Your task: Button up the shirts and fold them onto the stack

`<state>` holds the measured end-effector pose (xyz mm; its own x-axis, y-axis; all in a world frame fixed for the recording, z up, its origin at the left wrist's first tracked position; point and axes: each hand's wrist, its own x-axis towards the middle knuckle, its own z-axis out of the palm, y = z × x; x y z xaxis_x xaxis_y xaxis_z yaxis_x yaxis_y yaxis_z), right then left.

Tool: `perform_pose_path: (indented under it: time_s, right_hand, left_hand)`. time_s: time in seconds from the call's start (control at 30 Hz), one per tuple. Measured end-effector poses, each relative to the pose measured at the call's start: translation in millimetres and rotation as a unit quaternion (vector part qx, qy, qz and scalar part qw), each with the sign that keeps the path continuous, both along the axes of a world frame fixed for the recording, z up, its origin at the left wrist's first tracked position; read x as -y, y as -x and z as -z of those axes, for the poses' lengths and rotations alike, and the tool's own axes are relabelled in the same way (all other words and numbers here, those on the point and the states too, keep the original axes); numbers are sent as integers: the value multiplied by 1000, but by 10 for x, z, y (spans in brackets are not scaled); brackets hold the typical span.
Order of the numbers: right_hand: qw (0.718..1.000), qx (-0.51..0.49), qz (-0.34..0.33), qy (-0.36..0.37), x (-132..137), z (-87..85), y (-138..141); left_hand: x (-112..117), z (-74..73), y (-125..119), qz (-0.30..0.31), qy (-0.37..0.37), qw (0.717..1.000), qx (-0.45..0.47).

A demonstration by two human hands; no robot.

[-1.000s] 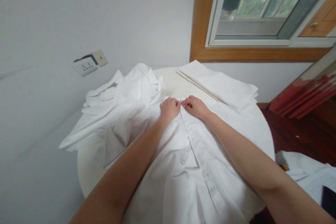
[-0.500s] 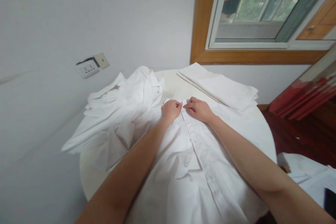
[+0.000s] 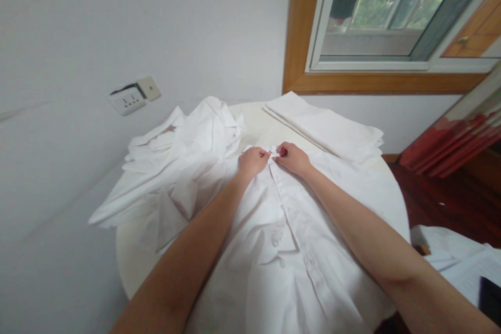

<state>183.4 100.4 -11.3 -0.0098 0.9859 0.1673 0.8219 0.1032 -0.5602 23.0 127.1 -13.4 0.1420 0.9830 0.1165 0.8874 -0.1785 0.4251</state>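
A white button-up shirt (image 3: 270,235) lies spread over the round table, its collar end away from me and its front strip running toward me. At the collar, my left hand (image 3: 253,160) pinches the fabric edge. Just to its right, my right hand (image 3: 292,157) grips the collar area between thumb and fingers. The fingertips of both hands nearly meet there; whatever small part lies between them is too small to make out. Several buttons show lower on the front, where the two edges lie partly apart.
Crumpled white garments (image 3: 188,135) are heaped at the table's left. A folded white cloth (image 3: 324,122) lies at the back right of the table (image 3: 252,115). Behind are a wall socket (image 3: 127,100) and a wood-framed window (image 3: 297,81). Papers (image 3: 465,266) sit at lower right.
My right hand's fingers have curled in, from a pointing index finger to a pinch at the collar. My left hand stays at nearly the same place. The view has shifted slightly.
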Motion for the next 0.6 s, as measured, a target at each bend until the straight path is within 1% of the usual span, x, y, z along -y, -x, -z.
perform_pose_path:
  time_s: [0.1,0.27,0.33,0.4,0.5,0.6]
  right_hand:
    - [999,-10,24,27,-18,-22,53]
    - [999,0,44,27,19,-45,108]
    - [998,10,48,26,44,-40,124]
    - [998,23,50,11,68,-21,143]
    - [998,39,43,-32,97,19,164]
    - [998,32,16,-55,105,43,148]
  left_hand:
    - [14,-11,-9,-8,1,1000,-1]
    - [34,3,-25,-9,-12,1000,2]
    - [23,18,-11,0,-27,1000,0]
    - [4,30,26,27,-38,999,3]
    - [-15,45,120,99,-44,994,31]
    - [-3,74,224,166,-64,982,62]
